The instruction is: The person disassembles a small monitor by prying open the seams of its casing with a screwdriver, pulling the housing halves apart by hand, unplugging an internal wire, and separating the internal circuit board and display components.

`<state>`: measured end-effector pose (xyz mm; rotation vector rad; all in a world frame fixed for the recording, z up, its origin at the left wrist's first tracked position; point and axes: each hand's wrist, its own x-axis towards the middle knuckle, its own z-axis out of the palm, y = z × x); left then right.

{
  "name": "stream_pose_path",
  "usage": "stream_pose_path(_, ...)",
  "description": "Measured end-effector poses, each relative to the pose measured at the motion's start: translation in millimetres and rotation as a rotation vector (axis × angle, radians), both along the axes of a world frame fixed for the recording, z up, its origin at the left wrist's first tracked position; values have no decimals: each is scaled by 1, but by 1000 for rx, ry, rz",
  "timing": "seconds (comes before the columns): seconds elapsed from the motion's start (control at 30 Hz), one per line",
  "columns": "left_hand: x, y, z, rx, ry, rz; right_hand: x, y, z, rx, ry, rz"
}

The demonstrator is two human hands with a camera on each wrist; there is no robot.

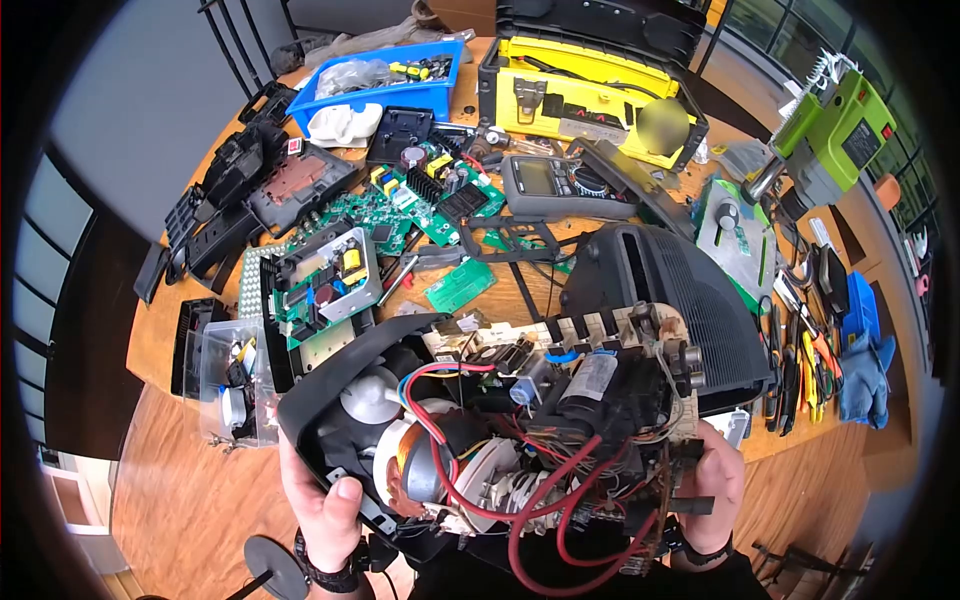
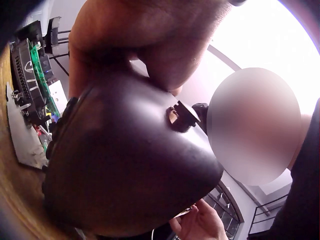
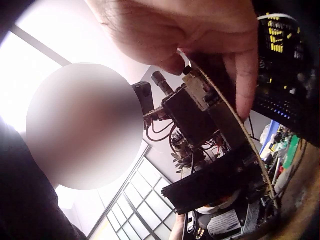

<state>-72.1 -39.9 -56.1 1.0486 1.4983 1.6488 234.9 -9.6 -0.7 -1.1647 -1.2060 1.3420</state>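
Both hands hold a black plastic housing (image 1: 330,380) packed with an old electronic assembly, tilted toward the head camera. Red cables (image 1: 520,520), a copper-wound coil, a black cylinder (image 1: 590,383) and a dusty circuit board (image 1: 655,325) show inside. My left hand (image 1: 325,510) grips the housing's left side, thumb on the rim by a metal strip. My right hand (image 1: 715,475) holds the board's right end, its fingers partly hidden. The left wrist view shows the curved dark shell (image 2: 125,160) under the left hand (image 2: 145,40); in the right wrist view, the right hand (image 3: 200,30) holds the board edge.
Behind lie green circuit boards (image 1: 460,285), a multimeter (image 1: 570,188), a ribbed black cover (image 1: 690,300), a blue bin (image 1: 430,102) and a yellow-black toolbox (image 1: 555,85). A green power tool (image 1: 850,130) and several hand tools are at right; a clear container (image 1: 215,385) is at left.
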Motion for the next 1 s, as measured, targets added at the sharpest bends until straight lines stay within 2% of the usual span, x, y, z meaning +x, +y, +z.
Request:
stream_pose_path(0.37,-4,1,-5,17,-22,2,-5,3,4,49,-114,-3)
stream_pose_path(0.43,-2,4,-8,50,-69,20,0,4,-1,191,-103,114)
stream_pose_path(0.53,-6,1,-10,61,-129,14,-4,5,3,191,-98,145)
stream_pose_path(0.6,-17,-5,-14,6,-154,-74,-4,4,4,175,-113,161)
stream_pose_path(0.7,-6,4,-13,60,-75,19,-6,3,5,157,-111,154)
stream_pose_path(0.83,-7,8,-5,43,9,-3,-6,1,2,209,-136,136)
stream_pose_path(0.9,-4,10,-2,54,-16,3,-7,1,1,226,-159,133)
stream_pose_path(0.93,-6,6,-4,43,-162,3,-7,1,1,226,-160,135)
stream_pose_path(1.0,1,5,0,41,-182,1,-9,3,1,257,-140,125)
